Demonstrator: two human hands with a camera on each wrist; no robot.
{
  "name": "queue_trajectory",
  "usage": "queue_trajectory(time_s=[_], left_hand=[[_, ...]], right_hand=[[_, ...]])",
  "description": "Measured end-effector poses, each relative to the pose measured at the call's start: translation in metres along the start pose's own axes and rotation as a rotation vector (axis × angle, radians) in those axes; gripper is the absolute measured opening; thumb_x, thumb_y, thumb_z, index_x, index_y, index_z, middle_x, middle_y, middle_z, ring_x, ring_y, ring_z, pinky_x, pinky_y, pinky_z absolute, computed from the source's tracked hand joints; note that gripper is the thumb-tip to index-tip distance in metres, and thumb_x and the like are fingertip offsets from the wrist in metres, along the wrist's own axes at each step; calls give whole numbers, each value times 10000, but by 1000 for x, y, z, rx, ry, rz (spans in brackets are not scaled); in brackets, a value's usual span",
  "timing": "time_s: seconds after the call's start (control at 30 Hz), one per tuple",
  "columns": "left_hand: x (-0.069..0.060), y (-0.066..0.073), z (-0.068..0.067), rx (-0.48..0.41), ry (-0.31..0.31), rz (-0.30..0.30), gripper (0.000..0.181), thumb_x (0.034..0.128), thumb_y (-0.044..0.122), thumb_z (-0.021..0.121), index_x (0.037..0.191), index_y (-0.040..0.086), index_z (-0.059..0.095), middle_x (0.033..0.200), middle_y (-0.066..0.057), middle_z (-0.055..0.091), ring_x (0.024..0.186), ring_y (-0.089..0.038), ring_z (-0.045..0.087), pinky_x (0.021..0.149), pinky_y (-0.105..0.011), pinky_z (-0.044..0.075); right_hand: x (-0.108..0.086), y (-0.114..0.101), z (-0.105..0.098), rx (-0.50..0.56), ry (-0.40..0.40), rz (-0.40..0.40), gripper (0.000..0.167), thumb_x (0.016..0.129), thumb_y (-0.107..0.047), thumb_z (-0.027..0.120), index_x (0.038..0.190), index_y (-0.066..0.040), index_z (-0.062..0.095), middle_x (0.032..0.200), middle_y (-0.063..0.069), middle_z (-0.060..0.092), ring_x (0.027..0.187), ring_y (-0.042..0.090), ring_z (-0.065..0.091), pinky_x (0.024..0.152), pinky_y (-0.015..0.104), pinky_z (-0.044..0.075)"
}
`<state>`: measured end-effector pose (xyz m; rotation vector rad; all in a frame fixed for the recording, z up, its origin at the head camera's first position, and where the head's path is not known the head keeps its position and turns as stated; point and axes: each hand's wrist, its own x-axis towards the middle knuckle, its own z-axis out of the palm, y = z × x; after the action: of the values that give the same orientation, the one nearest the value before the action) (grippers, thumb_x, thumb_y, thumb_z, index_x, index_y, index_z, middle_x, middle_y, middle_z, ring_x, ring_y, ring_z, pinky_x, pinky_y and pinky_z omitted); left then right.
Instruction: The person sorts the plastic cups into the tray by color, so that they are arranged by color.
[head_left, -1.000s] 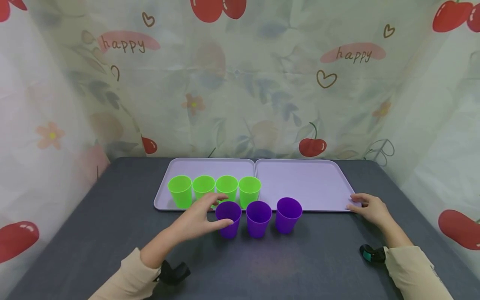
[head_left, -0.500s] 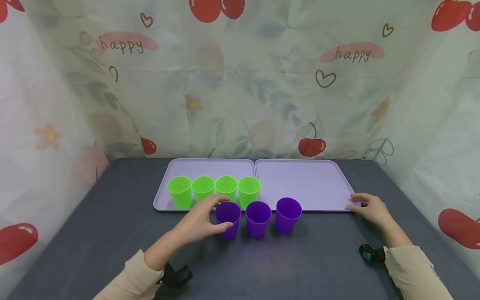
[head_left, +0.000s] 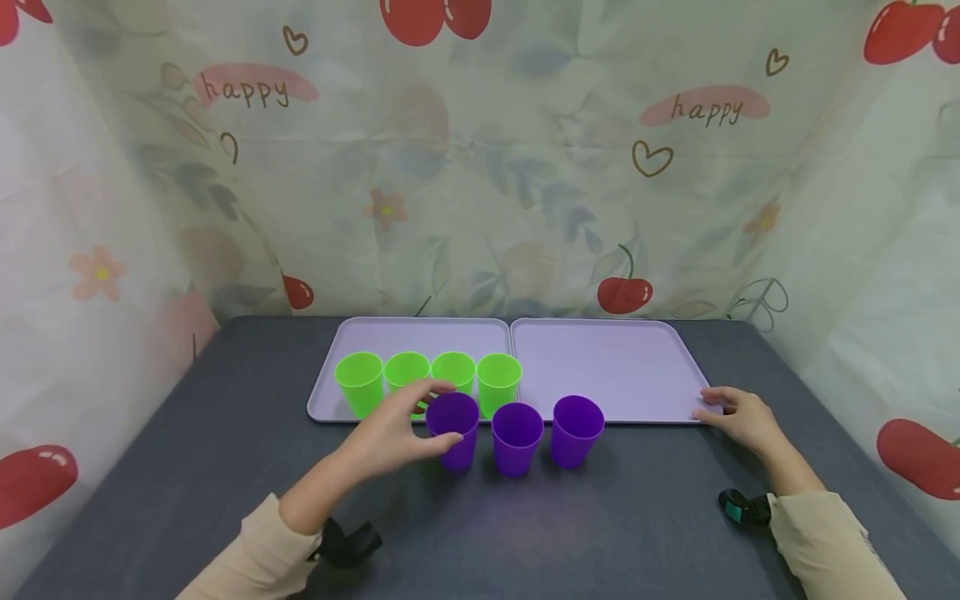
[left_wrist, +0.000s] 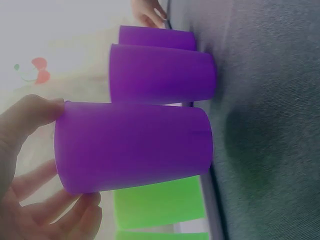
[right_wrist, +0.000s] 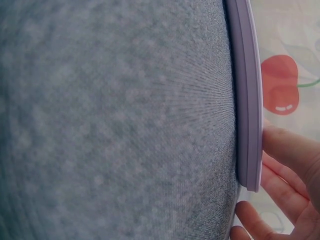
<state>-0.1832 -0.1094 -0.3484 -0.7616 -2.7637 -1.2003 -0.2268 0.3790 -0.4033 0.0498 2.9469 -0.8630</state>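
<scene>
My left hand (head_left: 386, 435) grips the leftmost purple cup (left_wrist: 132, 145) near its rim, thumb on the near side and fingers on the far side. The cup is upright, raised slightly off the dark table. Two more purple cups, the middle one (head_left: 517, 442) and the right one (head_left: 576, 432), stand to its right. My right hand (head_left: 741, 419) holds the near right corner of the right-hand lilac tray (head_left: 600, 371), thumb against the rim (right_wrist: 253, 100); part of its fingers is hidden behind the tray.
Several green cups (head_left: 360, 385) stand in a row along the front of the left lilac tray (head_left: 420, 332). Both trays lie side by side on the dark table (head_left: 600, 533). A patterned curtain (head_left: 480, 183) encloses the back and sides.
The left hand closed in on the leftmost purple cup, then lifted it slightly up and to the left. The right hand, both trays and the other cups have stayed put.
</scene>
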Motion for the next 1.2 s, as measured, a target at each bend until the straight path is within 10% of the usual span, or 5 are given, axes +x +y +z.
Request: queue_trajectory(time_s=[0.7, 1.2], left_hand=[[11, 28, -30, 22, 116, 170, 547, 749, 224, 772, 1224, 67, 553, 1190, -56, 613, 1078, -183, 582, 897, -348, 525], [42, 48, -31, 28, 124, 195, 517, 759, 278, 766, 1204, 111, 563, 1180, -20, 612, 1033, -153, 584, 901, -325, 520]], right_hand=[[0, 0, 1, -8, 19, -16, 558, 881, -326, 630, 1226, 97, 515, 1245, 334, 524, 1132, 521, 484, 899, 600, 437], [0, 0, 1, 5, 11, -9, 567, 885, -336, 623, 1233, 97, 510, 1253, 334, 519, 1133, 520, 480, 899, 595, 439]])
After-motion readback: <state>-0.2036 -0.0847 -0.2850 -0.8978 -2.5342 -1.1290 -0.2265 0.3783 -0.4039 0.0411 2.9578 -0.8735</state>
